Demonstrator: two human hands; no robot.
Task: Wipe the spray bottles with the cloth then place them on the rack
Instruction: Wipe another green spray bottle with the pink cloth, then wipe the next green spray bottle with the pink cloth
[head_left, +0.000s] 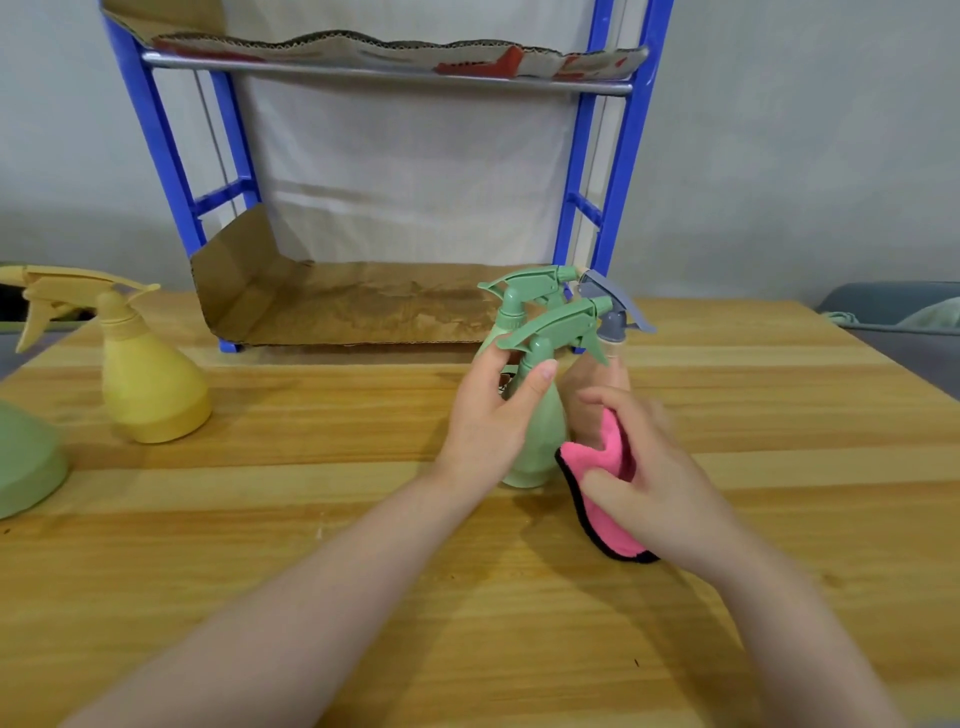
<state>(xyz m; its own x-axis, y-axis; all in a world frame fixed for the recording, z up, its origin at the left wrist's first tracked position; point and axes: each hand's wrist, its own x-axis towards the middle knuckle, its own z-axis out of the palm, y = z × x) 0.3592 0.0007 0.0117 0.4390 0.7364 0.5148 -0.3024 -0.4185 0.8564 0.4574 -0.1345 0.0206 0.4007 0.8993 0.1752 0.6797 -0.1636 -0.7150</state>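
My left hand (488, 415) grips the neck of a green spray bottle (540, 431) standing on the wooden table (363, 571). My right hand (649, 478) holds a pink cloth with a black edge (602, 499) against the bottle's right side. Behind it stand a second green spray bottle (524, 296) and a peach bottle with a grey trigger head (613, 312), partly hidden by my hands. A yellow spray bottle (145, 384) stands at the left. The blue rack (623, 156) with cardboard-lined shelves stands at the back.
A green rounded object (26, 462) is cut off at the left edge. The rack's lower cardboard shelf (363, 306) has nothing on it. A grey surface with fabric (904, 317) lies beyond the table's right edge.
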